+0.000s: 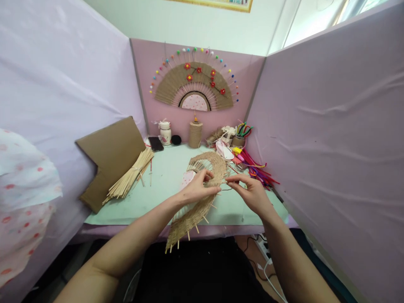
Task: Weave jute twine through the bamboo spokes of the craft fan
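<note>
A half-woven fan (206,179) of thin sticks wrapped in jute twine curves from the pale green table (151,202) down over its front edge. My left hand (197,189) is closed on the fan's middle, thumb on top. My right hand (249,191) sits just to the right of it, fingers pinched on a thin strand of twine that runs toward the fan's weave.
A bundle of sticks (131,174) and a cardboard sheet (109,155) lie at the left. A twine spool (195,134), jar (165,132), phone (155,143) and coloured pipe cleaners (252,162) stand at the back. A finished fan (195,86) hangs on the pink partition. A floral-clothed person (22,202) is at far left.
</note>
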A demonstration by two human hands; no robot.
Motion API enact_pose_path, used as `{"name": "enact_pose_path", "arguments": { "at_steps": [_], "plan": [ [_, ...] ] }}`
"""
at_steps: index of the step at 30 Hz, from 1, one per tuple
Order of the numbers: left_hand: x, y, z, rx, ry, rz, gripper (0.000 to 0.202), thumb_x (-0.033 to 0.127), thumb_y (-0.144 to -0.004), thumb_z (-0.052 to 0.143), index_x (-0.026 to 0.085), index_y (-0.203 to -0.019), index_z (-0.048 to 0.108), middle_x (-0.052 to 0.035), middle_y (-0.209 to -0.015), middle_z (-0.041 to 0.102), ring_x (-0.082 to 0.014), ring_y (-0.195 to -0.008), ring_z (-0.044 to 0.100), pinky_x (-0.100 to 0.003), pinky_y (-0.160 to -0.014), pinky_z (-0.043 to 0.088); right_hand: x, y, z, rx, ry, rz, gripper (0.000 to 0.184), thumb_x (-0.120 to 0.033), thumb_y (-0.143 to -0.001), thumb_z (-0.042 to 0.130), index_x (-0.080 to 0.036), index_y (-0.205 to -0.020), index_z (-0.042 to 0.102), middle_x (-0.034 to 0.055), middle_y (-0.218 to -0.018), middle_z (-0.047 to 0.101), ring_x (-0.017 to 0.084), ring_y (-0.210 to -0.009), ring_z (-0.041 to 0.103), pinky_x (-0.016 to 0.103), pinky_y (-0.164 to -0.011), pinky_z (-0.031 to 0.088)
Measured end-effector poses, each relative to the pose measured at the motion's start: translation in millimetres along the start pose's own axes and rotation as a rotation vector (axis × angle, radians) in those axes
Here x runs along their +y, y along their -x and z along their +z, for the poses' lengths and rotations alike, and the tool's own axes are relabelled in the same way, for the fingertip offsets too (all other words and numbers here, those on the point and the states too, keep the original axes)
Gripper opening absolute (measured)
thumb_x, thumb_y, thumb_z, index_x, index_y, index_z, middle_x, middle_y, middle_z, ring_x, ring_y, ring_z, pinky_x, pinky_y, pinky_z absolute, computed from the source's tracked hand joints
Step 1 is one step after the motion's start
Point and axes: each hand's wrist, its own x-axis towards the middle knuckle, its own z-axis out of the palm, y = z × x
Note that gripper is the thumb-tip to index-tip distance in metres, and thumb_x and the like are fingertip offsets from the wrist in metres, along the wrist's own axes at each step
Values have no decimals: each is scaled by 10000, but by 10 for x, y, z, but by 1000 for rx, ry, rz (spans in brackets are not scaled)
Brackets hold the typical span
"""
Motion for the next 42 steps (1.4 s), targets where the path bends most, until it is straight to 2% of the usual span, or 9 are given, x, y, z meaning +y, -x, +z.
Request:
{"name": "enact_pose_path", "arguments": {
  "at_steps": [3,6,11,15,19,24,30,33,42],
  "plan": [
    [-57,49,62,21,15,44,484,496,-706,684,197,-1034,491,-82,-1092,533,-247,-1055,499,-402,-921,408,102,81,93,97,-90,75,174,-368,-810,673,-209,-811,603,20,-765,647,178,-738,594,330,-733,468],
    [-125,96,143,34,24,78,469,481,-713,683,201,-1031,480,-81,-1121,526,-245,-1070,495,-407,-938,406,184,134,208,128,-200,118,226,-358,-795,693,-212,-783,520,4,-733,598,156,-700,555,307,-694,454],
    [-178,160,233,66,6,135,444,466,-728,674,202,-1027,479,-72,-1091,529,-237,-1048,494,-412,-944,401,215,207,318,167,-253,149,228,-341,-787,700,-216,-814,511,-2,-757,555,153,-717,527,311,-706,441],
    [-151,190,247,93,18,129,413,428,-733,669,202,-1020,477,-70,-1084,535,-238,-1046,492,-411,-947,396,176,249,331,183,-209,133,189,-324,-815,678,-218,-825,521,-3,-772,544,153,-742,526,311,-726,435],
    [-147,187,251,104,8,144,389,429,-747,652,204,-1015,482,-72,-1082,540,-247,-1049,484,-417,-944,390,203,270,296,148,-162,96,145,-310,-837,658,-220,-878,552,3,-797,567,154,-754,540,309,-730,440],
    [-200,144,307,116,-52,192,235,393,-877,475,202,-1013,489,-78,-1068,552,-249,-1049,473,-443,-955,356,307,323,138,99,-82,102,129,-304,-858,634,-228,-955,595,18,-859,622,168,-810,570,324,-782,448],
    [-272,127,444,119,-197,183,190,342,-859,486,203,-988,498,-74,-1051,553,-254,-1048,460,-450,-930,346,405,461,-35,-11,22,145,100,-314,-864,625,-220,-898,620,28,-870,631,180,-838,569,335,-813,440],
    [-320,121,489,103,-251,187,206,344,-853,476,203,-1002,498,-72,-1045,546,-253,-1031,452,-451,-917,343,438,517,-55,-65,32,168,104,-318,-860,626,-216,-879,626,32,-861,640,182,-830,573,331,-807,443],
    [-452,119,523,70,-380,202,233,350,-847,473,198,-1021,499,-71,-1038,526,-257,-1032,435,-452,-909,326,482,556,-27,-118,68,183,97,-301,-864,596,-210,-876,627,31,-857,646,176,-818,579,313,-791,452]
  ]
}}
